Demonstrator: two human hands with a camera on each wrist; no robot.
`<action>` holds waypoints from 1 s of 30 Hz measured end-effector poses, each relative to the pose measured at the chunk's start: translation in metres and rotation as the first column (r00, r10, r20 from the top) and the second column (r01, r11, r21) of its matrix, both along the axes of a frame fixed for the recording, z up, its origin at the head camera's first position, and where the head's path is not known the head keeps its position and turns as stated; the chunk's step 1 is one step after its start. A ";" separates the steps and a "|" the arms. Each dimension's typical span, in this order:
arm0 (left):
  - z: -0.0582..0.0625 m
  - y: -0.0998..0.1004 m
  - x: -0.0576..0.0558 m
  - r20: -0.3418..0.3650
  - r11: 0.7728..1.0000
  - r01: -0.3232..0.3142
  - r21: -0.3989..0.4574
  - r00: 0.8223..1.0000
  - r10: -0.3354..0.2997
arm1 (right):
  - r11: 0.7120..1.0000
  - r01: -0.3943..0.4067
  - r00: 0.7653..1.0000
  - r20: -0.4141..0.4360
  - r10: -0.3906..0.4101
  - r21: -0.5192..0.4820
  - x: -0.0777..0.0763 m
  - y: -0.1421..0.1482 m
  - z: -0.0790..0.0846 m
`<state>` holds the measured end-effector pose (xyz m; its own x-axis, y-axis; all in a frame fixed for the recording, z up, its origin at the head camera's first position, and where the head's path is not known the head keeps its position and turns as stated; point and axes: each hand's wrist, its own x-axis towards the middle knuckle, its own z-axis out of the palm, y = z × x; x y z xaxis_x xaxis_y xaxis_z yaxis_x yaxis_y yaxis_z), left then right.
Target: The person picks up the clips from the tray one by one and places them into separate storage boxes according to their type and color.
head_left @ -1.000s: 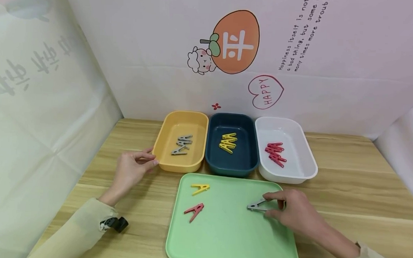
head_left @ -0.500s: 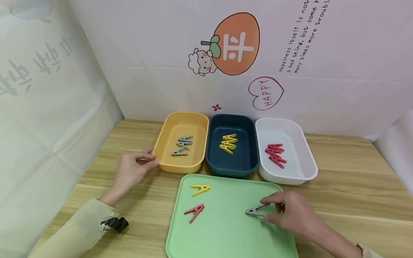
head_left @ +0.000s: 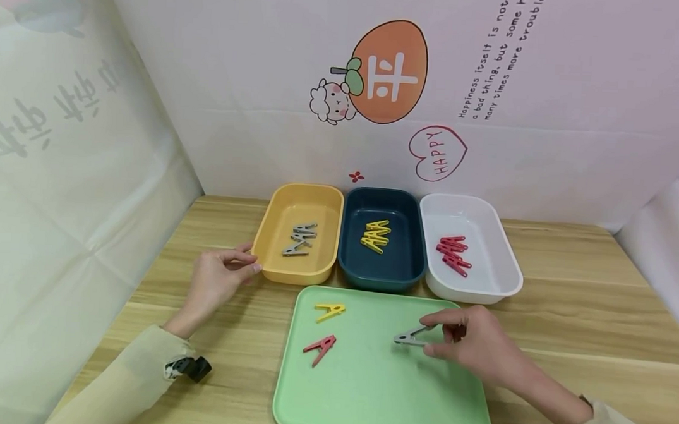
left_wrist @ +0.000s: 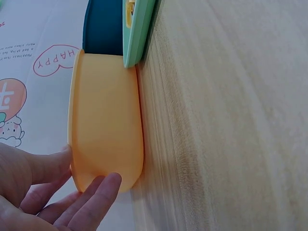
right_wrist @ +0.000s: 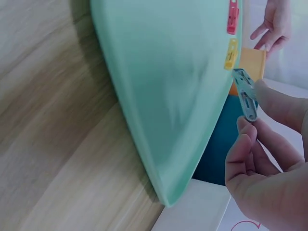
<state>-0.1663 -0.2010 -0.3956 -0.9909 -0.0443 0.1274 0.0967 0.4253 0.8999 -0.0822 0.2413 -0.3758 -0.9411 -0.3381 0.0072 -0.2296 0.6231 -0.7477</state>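
My right hand (head_left: 481, 345) pinches a grey clothespin (head_left: 410, 336) by its spread handles, thumb on one and a finger on the other, over the green tray (head_left: 377, 391). In the right wrist view, that clothespin (right_wrist: 246, 94) sits between thumb and fingertips. On the tray's left side lie a yellow clothespin (head_left: 330, 311) and a red clothespin (head_left: 320, 349). My left hand (head_left: 217, 286) touches the outside of the yellow bin (head_left: 297, 276) at its near left corner. Its fingers look fairly straight against the bin wall in the left wrist view.
Grey clothespins (head_left: 297, 249) lie in the yellow bin. Beside it stand a dark blue bin (head_left: 382, 282) with yellow clothespins (head_left: 375, 236) and a white bin (head_left: 486, 294) with red clothespins (head_left: 454, 258). A printed cloth (head_left: 253, 107) hangs behind them.
The right hand has moved left a little with the grey clothespin, which now appears lifted off the tray. My left hand has stayed at the yellow bin.
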 end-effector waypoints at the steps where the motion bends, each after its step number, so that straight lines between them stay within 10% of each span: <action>1: 0.000 0.000 0.000 0.001 1.000 0.001 0.000 1.000 -0.001 | 1.000 0.010 1.000 0.011 -0.010 -0.020 -0.001 -0.001 0.001; 13: -0.001 0.001 0.001 -0.002 1.000 0.001 0.009 1.000 -0.001 | 0.969 0.132 0.972 0.221 -0.086 -0.207 -0.007 -0.008 0.017; 30: 0.000 0.000 0.001 -0.002 1.000 0.004 0.011 1.000 -0.004 | 0.964 0.150 0.982 0.149 -0.118 -0.219 -0.027 -0.026 0.043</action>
